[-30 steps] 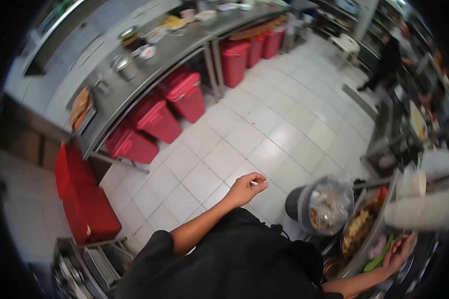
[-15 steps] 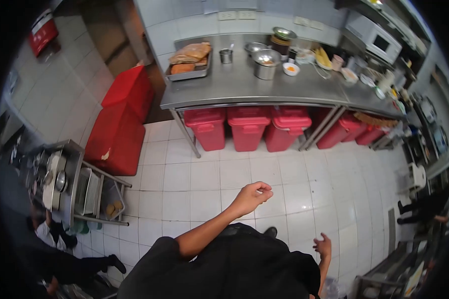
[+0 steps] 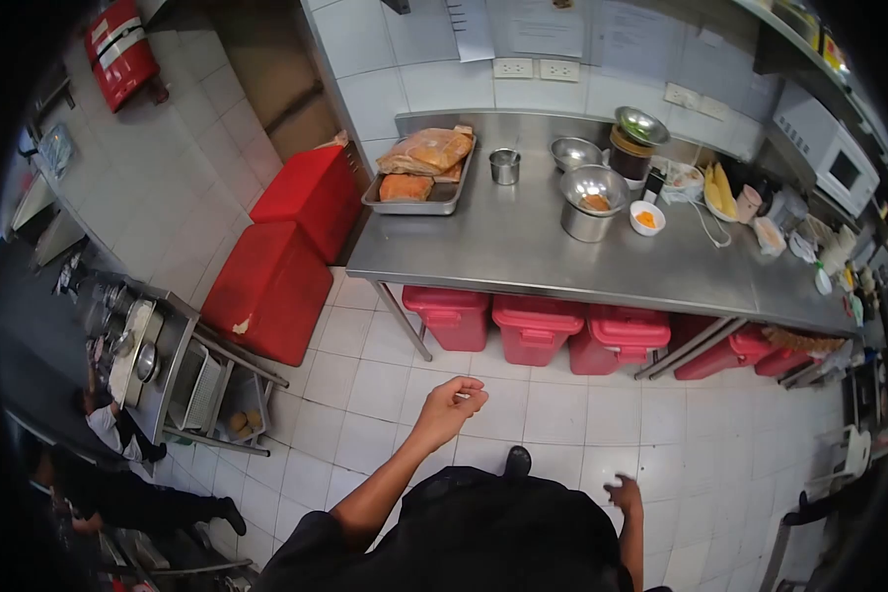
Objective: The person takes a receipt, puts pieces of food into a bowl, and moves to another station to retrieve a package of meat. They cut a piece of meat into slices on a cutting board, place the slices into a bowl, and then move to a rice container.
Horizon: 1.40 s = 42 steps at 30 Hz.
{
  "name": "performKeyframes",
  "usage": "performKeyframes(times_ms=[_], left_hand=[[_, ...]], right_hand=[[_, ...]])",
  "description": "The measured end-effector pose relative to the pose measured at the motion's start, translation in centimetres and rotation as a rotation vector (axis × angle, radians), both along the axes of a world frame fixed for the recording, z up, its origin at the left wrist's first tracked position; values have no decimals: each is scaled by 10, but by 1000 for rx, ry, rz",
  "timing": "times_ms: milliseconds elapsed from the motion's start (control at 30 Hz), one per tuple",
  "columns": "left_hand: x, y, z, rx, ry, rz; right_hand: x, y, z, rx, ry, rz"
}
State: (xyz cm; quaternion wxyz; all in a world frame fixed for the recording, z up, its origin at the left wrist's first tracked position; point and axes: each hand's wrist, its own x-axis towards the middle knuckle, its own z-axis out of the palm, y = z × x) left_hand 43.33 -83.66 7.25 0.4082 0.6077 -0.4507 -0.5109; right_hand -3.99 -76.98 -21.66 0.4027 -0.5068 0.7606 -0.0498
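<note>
My left hand (image 3: 448, 408) is in the lower middle, over the tiled floor, its fingers curled together; whether anything is in them is too small to make out. To the right, my right hand (image 3: 624, 492) hangs near my body with fingers apart and holds nothing. Beyond both hands stands a steel table (image 3: 523, 237). On it are a metal tray (image 3: 414, 207) with large pieces of meat (image 3: 424, 152), a small steel cup (image 3: 505, 167), a metal bowl (image 3: 594, 187) on a pot (image 3: 588, 225), and a white bowl (image 3: 647, 218) of something orange.
Lidded red bins (image 3: 535, 331) stand under the table. Two large red containers (image 3: 269, 292) are left of it. A shelved cart (image 3: 175, 345) stands further left, with people in dark clothes (image 3: 138, 498) near it. A microwave (image 3: 827, 148) is at the upper right.
The table and bins appear closer and further right in view. My left hand shows further left and slightly lower, its fingers still curled. My right hand remains apart-fingered, slightly lower.
</note>
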Motion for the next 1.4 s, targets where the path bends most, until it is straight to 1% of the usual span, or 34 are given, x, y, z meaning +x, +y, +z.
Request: performKeyframes(times_ms=[33, 67, 100, 133, 200, 267, 333, 433, 500, 633, 667, 767, 800, 900, 1000, 1067, 1100, 1133, 1200, 1267, 1300, 1333, 1400], left_hand=[[5, -10, 2, -10, -15, 24], [11, -19, 4, -15, -8, 72], [18, -28, 5, -20, 3, 121], [23, -36, 5, -23, 16, 169], [36, -51, 12, -11, 66, 264], [53, -67, 12, -19, 102, 342], [73, -84, 16, -44, 146, 410], [110, -121, 27, -75, 213, 492], [136, -153, 37, -107, 267, 538], [194, -242, 50, -142, 464, 475], [206, -272, 50, -143, 525, 456], [234, -358, 39, -108, 672, 433], [242, -392, 31, -111, 711, 442], [266, -487, 6, -73, 689, 544], [277, -542, -1, 13, 885, 561], [277, -572, -2, 78, 898, 640], [274, -576, -8, 122, 905, 691], [270, -577, -12, 114, 912, 725], [266, -587, -3, 60, 923, 784], [263, -598, -4, 17, 999, 777], [262, -601, -6, 1, 1038, 775], [262, -601, -5, -72, 1085, 754], [258, -604, 2, -54, 1107, 812]], right_hand=[[6, -45, 5, -41, -24, 84], [28, -83, 35, -326, 119, 279], [53, -123, 65, -405, 103, 316], [76, -161, 97, -306, 9, 325], [125, -219, 139, -410, -162, 359], [172, -268, 163, -447, -331, 437], [221, -302, 208, -395, -451, 533], [286, -344, 265, -278, -656, 531], [323, -375, 296, -276, -704, 538], [387, -454, 319, -284, -768, 499], [402, -472, 324, -279, -741, 451], [451, -510, 340, -214, -853, 213], [466, -522, 341, -196, -871, 171], [505, -558, 340, -224, -859, 180], [540, -608, 342, -361, -778, 234], [559, -654, 339, -502, -627, 308], [568, -679, 334, -612, -550, 364], [577, -703, 328, -720, -474, 423], [598, -747, 326, -830, -325, 524], [620, -779, 333, -918, -172, 597], [629, -792, 335, -957, -93, 632], [638, -803, 339, -946, -34, 691], [654, -824, 341, -918, 89, 817]])
